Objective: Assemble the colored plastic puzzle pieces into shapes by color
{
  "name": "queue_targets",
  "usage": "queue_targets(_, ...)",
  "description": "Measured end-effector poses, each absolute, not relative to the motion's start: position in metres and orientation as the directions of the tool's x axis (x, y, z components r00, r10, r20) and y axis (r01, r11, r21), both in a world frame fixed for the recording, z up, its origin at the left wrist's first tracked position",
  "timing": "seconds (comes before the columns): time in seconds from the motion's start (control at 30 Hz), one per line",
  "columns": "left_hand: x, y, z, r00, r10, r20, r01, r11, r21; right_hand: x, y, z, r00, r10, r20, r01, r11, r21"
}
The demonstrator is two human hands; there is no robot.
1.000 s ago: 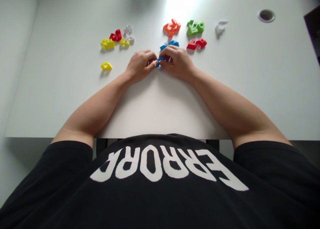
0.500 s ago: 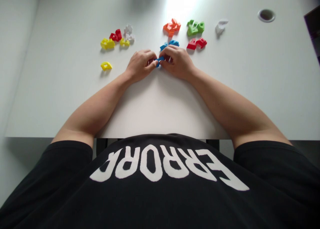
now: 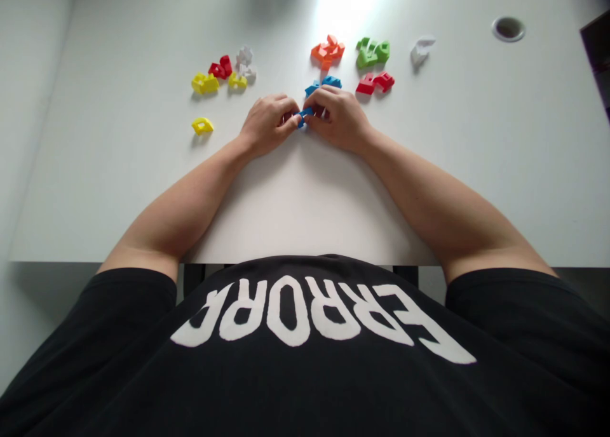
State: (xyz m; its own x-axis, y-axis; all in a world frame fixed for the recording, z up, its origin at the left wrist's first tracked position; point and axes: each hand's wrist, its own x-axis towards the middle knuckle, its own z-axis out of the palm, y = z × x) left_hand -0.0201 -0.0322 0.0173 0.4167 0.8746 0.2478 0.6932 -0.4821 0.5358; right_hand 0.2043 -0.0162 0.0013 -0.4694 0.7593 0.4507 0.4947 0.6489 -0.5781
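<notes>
Both my hands meet at the middle of the white table [image 3: 295, 195]. My left hand [image 3: 265, 124] and my right hand [image 3: 339, 118] have their fingers curled and pinched together on a small blue plastic piece [image 3: 304, 115]; a bit of red shows under the fingers. Just beyond my right fingers lies another blue piece [image 3: 325, 83]. Most of the held piece is hidden by my fingertips.
Loose plastic pieces lie beyond my hands: a yellow piece [image 3: 203, 126] alone at left, a yellow, red and white cluster [image 3: 223, 72], orange pieces [image 3: 328, 51], green pieces [image 3: 372, 53], red pieces [image 3: 374, 82], a white piece [image 3: 420, 49]. A round cable hole [image 3: 508, 28] is far right.
</notes>
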Motion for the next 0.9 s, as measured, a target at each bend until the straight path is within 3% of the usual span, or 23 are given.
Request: queue_targets(0.9, -0.021, -0.032, 0.017, 0.425, 0.867, 0.259, 0.696, -0.496, 0.518, 0.204, -0.023, 0.013, -0.473, 0.819, 0.325, 0.500, 0.553, -0.667)
